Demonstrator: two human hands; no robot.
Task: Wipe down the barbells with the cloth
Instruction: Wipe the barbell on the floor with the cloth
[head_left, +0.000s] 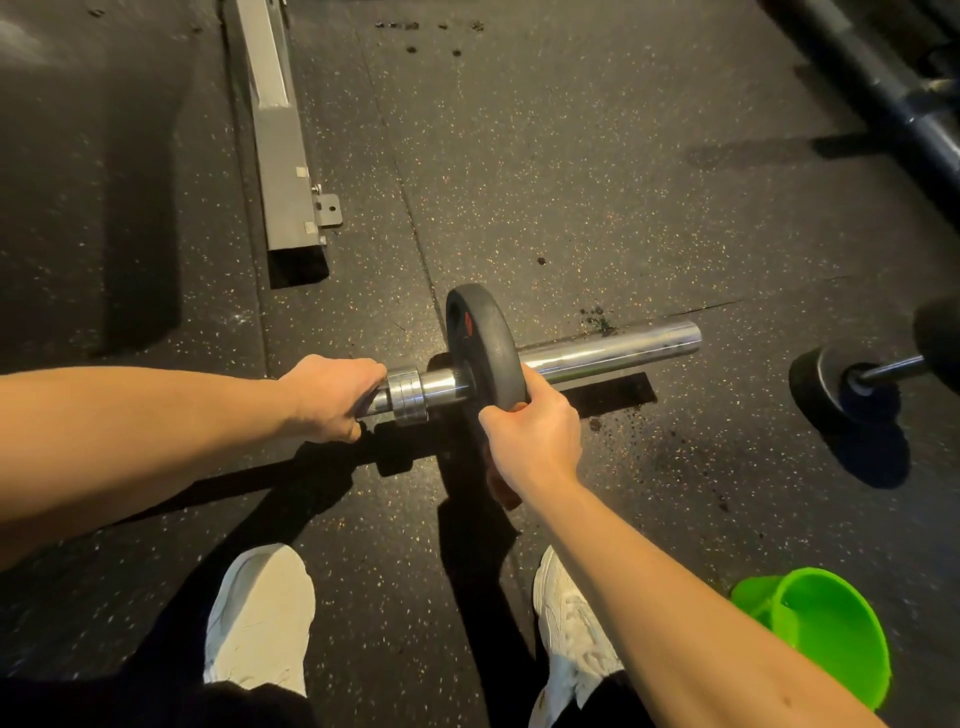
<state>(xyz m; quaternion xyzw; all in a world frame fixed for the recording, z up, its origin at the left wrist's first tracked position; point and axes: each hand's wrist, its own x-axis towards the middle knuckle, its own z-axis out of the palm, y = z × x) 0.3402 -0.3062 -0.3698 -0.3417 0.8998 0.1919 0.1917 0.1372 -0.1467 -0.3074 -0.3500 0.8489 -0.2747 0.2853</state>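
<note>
In mid-frame, the barbell (608, 351): I see its chrome sleeve run from the collar (408, 395) out toward the right, held above the speckled floor (571, 156), with its shadow below.
Left hand (332, 397): wrapped over the shaft and clamped on it, right against the collar's left side; the bar leaves this grip to the right.
Right hand (530, 436): fingers curled tight round the lower rim of the plate (483, 345), below the sleeve.
Plate: small, black, upright on the sleeve, a little right of the collar, leaving a bare length of chrome beyond it.
Orange patch (506, 493): just under the right hand; I cannot tell what it is.
Bucket (826, 623): green, lower right, near the right shoe (571, 623).
Second barbell (852, 384): right edge, its dark plate on the floor, well apart.
Steel beam (280, 145): upper left, lying flat.
</note>
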